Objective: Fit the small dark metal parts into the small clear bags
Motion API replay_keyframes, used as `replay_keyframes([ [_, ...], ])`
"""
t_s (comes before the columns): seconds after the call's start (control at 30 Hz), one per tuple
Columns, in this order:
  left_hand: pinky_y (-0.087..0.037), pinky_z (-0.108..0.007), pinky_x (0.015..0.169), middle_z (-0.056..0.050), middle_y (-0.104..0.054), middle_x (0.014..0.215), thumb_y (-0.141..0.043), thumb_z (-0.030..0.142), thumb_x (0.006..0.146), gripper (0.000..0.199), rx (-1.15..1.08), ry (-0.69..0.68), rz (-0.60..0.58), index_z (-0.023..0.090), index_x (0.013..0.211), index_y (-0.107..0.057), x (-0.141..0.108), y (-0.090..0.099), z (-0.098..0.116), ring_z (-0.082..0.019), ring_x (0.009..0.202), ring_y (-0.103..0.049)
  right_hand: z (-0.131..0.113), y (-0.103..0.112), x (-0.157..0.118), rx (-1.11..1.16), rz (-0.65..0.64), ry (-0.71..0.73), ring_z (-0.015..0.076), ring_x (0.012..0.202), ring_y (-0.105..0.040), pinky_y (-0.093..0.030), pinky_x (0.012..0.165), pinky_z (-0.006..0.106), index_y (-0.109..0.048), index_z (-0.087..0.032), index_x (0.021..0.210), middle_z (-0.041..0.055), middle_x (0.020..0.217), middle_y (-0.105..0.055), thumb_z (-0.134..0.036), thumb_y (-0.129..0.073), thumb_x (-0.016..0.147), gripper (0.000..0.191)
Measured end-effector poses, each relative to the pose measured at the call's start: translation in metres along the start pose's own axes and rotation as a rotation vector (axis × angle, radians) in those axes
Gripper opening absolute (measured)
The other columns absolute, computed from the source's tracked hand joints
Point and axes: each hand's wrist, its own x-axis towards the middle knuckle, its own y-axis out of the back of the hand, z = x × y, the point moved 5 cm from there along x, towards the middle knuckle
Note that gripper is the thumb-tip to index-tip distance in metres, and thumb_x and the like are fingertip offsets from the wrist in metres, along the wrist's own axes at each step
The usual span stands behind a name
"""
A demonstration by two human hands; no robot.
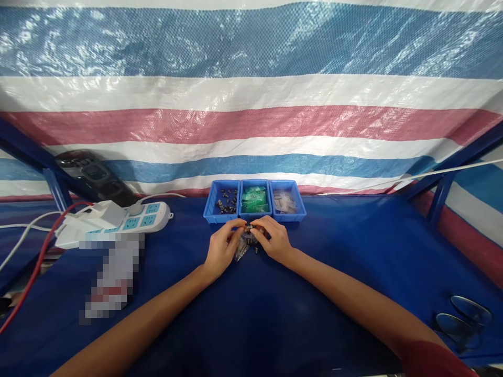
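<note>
My left hand (pixel 225 244) and my right hand (pixel 275 239) meet near the middle of the blue table, fingertips pinched together on a small dark part (pixel 249 227). Which fingers carry its weight I cannot tell. Below the fingertips lie a small clear bag (pixel 241 252) and several small dark pieces (pixel 256 251), partly hidden by the hands. Just behind stand three blue bins: the left bin (pixel 211 208) has small dark parts, the middle bin (pixel 255 215) green packets (pixel 254 200), the right bin (pixel 301 208) clear small bags (pixel 284 202).
A white power strip (pixel 153 220) with plugs and cables lies at the left, beside a blurred-out object (pixel 118 272). Behind it is a dark wrapped item (pixel 94 173). Eyeglasses (pixel 461 322) rest at the right front. A striped sheet (pixel 251 125) hangs behind the table (pixel 334 241).
</note>
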Motion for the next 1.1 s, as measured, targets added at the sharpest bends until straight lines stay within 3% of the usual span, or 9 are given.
replay_keyframes([
  [0.23, -0.046, -0.019, 0.05, -0.004, -0.065, 0.095, -0.054, 0.035, 0.087, 0.021, 0.046, -0.072, -0.004, 0.02, 0.097, -0.064, 0.0027, 0.0012, 0.0043, -0.009, 0.056, -0.058, -0.0004, 0.0001, 0.0016, -0.004, 0.004, 0.004, 0.0124, 0.062, -0.055, -0.049, 0.058, 0.024, -0.062, -0.017, 0.099, 0.0049, 0.079, -0.059, -0.028, -0.049, 0.092, 0.018],
  [0.37, -0.045, -0.019, 0.049, -0.004, -0.065, 0.096, -0.054, 0.036, 0.087, 0.021, 0.044, -0.064, 0.018, 0.02, 0.095, -0.064, 0.0019, 0.0027, 0.0052, -0.007, 0.052, -0.054, -0.0013, -0.0006, 0.0011, 0.004, -0.01, 0.019, 0.0118, 0.06, -0.055, -0.048, 0.056, 0.024, -0.062, -0.017, 0.097, 0.005, 0.08, -0.06, -0.028, -0.051, 0.091, 0.017],
  [0.53, -0.041, -0.019, 0.045, 0.003, -0.059, 0.059, -0.054, 0.036, 0.086, 0.023, 0.014, 0.003, 0.019, 0.019, 0.1, -0.063, -0.001, 0.0041, 0.0064, -0.007, 0.042, -0.047, -0.0008, 0.0009, 0.0015, 0.003, 0.004, -0.013, 0.0116, 0.057, -0.053, -0.045, 0.053, 0.024, -0.061, -0.017, 0.094, 0.0038, 0.074, -0.057, -0.028, -0.047, 0.092, 0.018],
  [0.6, -0.041, -0.02, 0.045, 0.004, -0.058, 0.055, -0.055, 0.035, 0.086, 0.023, -0.003, 0.009, 0.031, 0.019, 0.099, -0.063, -0.0017, 0.0051, 0.0062, -0.008, 0.041, -0.047, -0.0012, 0.0012, 0.002, 0.002, 0.001, -0.011, 0.0113, 0.057, -0.052, -0.044, 0.054, 0.024, -0.061, -0.017, 0.094, 0.0037, 0.074, -0.057, -0.026, -0.046, 0.093, 0.018],
  [0.87, -0.045, -0.02, 0.052, -0.005, -0.065, 0.096, -0.057, 0.035, 0.084, 0.021, 0.057, -0.064, 0.063, 0.018, 0.095, -0.065, 0.0021, 0.0052, 0.0093, -0.007, 0.051, -0.052, 0.0, 0.0025, 0.0021, -0.034, -0.029, -0.021, 0.0126, 0.06, -0.053, -0.045, 0.057, 0.025, -0.061, -0.018, 0.095, 0.0046, 0.077, -0.058, -0.026, -0.044, 0.093, 0.019],
  [1.0, -0.048, -0.021, 0.057, -0.005, -0.065, 0.098, -0.056, 0.037, 0.085, 0.023, 0.061, -0.087, 0.064, 0.019, 0.095, -0.067, 0.0028, 0.0035, 0.0094, -0.009, 0.059, -0.055, 0.0026, 0.0017, 0.0003, -0.032, -0.029, -0.034, 0.0123, 0.061, -0.054, -0.047, 0.057, 0.025, -0.06, -0.018, 0.098, 0.005, 0.08, -0.059, -0.024, -0.044, 0.092, 0.019],
  [1.1, -0.047, -0.02, 0.053, -0.005, -0.064, 0.1, -0.054, 0.037, 0.086, 0.023, 0.04, -0.075, 0.052, 0.019, 0.095, -0.066, 0.0024, 0.0024, 0.0075, -0.007, 0.054, -0.053, 0.0038, 0.0009, -0.0005, -0.016, -0.017, -0.036, 0.0115, 0.06, -0.054, -0.048, 0.056, 0.024, -0.06, -0.018, 0.099, 0.006, 0.087, -0.059, -0.021, -0.046, 0.09, 0.017],
])
